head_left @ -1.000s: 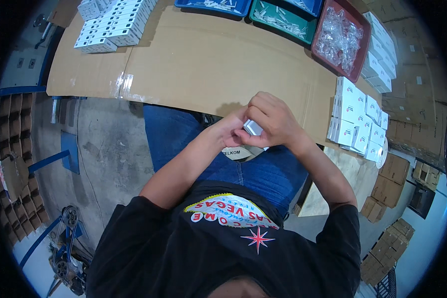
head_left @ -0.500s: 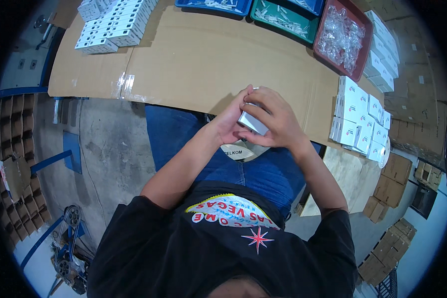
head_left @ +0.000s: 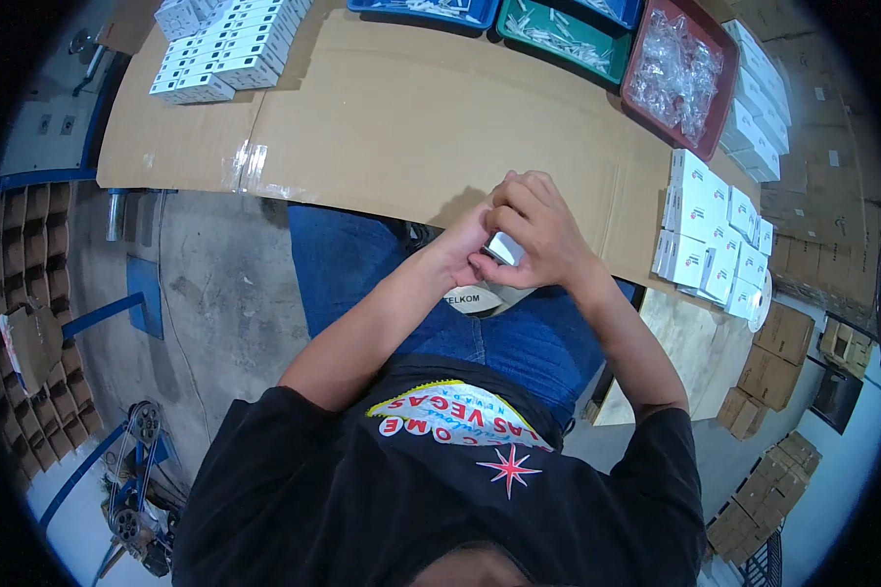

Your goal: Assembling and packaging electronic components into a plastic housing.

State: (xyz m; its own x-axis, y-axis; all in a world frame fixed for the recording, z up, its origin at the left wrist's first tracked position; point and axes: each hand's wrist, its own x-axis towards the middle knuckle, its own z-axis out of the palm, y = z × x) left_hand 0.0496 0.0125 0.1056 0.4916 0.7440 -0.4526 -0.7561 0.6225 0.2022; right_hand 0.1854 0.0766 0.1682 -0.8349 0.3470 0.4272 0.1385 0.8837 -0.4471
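Both my hands are closed together around a small white box just over the near edge of the cardboard-covered table. My left hand grips it from the left, and its fingers are largely hidden. Over the top and right side of the box curl the fingers of my right hand, with the thumb at its lower end. Only one pale face of the box shows between the hands; the rest of it is covered.
Stacked small white boxes stand at the far left. Flat white boxes are piled at the right edge. Along the back are a blue tray, a green tray of small white parts and a red tray of clear plastic bags.
My right fingers have curled further over the white box, so less of it shows. The hands have drawn closer together; both forearms stay nearly in place.
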